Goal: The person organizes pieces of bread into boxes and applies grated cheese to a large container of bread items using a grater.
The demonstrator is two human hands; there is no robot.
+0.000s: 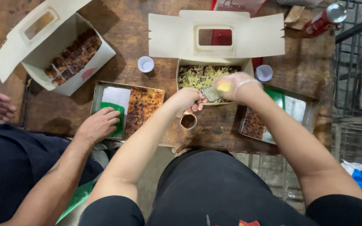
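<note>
The left hand (188,100) is closed in a fist grip around the handle of a small metal hand grater (210,93). The right hand (236,86), in a thin clear glove, pinches a small yellow piece of cheese (224,87) between fingertips and thumb and presses it on the grater face.

The grater sits directly between the two hands, held over the near edge of the open white cake box (208,75). Its long axis runs roughly left to right, tilted slightly; the handle points toward the left hand and the blade end toward the right hand. Shredded cheese already covers most of the traybake just beyond both hands, with dark patches along the far edge.

Judgement: the step in hand is grating cheese over the boxed cake, well advanced. The next move calls for short strokes with care for the fingertips, as the cheese piece is small.

A small round cup (188,121) stands just below the left hand. A metal baking tray (307,109) lies under the right forearm. Well to the left, a co-worker's hand (99,124) rests spread on a green scraper (115,118) in a second baking tray (98,90). A second open box (65,62) with cake squares sits beyond it.
</note>
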